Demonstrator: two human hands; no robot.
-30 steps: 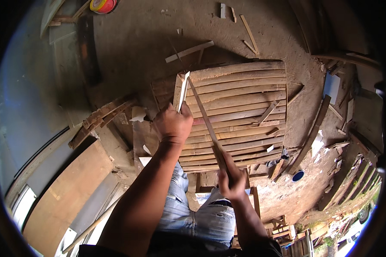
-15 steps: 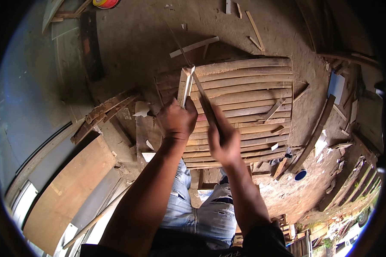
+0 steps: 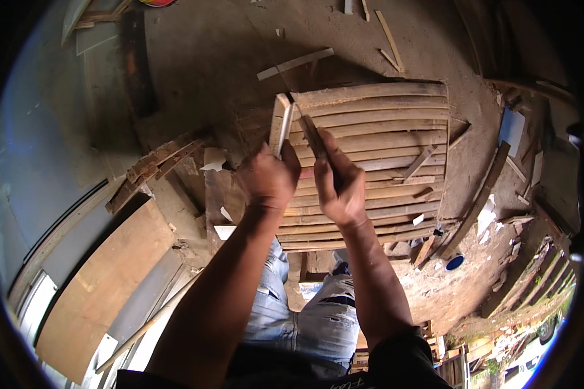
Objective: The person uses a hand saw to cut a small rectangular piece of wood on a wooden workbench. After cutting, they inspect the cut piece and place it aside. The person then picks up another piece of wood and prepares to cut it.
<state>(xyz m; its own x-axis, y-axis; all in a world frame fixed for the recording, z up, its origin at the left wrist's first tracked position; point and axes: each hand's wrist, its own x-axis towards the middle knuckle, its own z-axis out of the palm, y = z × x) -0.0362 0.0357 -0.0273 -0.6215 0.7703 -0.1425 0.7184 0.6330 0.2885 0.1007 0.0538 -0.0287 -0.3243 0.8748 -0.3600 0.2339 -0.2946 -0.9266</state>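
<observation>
My left hand (image 3: pixel 266 178) is closed around a narrow pale wooden strip (image 3: pixel 280 126), whose far end points away from me. In my right hand (image 3: pixel 342 194) is a long thin-bladed tool, seemingly a hand saw (image 3: pixel 312 135), seen nearly edge-on. Its dark blade runs forward past the strip's far end, close against the strip's right side; whether it touches the wood I cannot tell. Beneath both hands lies a low slatted wooden platform (image 3: pixel 376 127). The right fingers are slightly blurred, and the tool's handle is mostly hidden in them.
Wood offcuts (image 3: pixel 420 162) lie on the slats. Beyond the platform, a pale strip (image 3: pixel 295 63) and thin sticks (image 3: pixel 388 39) are on the dirt floor. A plywood sheet (image 3: pixel 107 285) leans at the left, beside broken boards (image 3: pixel 159 165). A blue round item (image 3: pixel 455 262) sits at the right.
My right hand has pushed slightly forward with the saw, and its blade reaches farther past the strip. My left hand keeps its hold on the strip in nearly the same place.
</observation>
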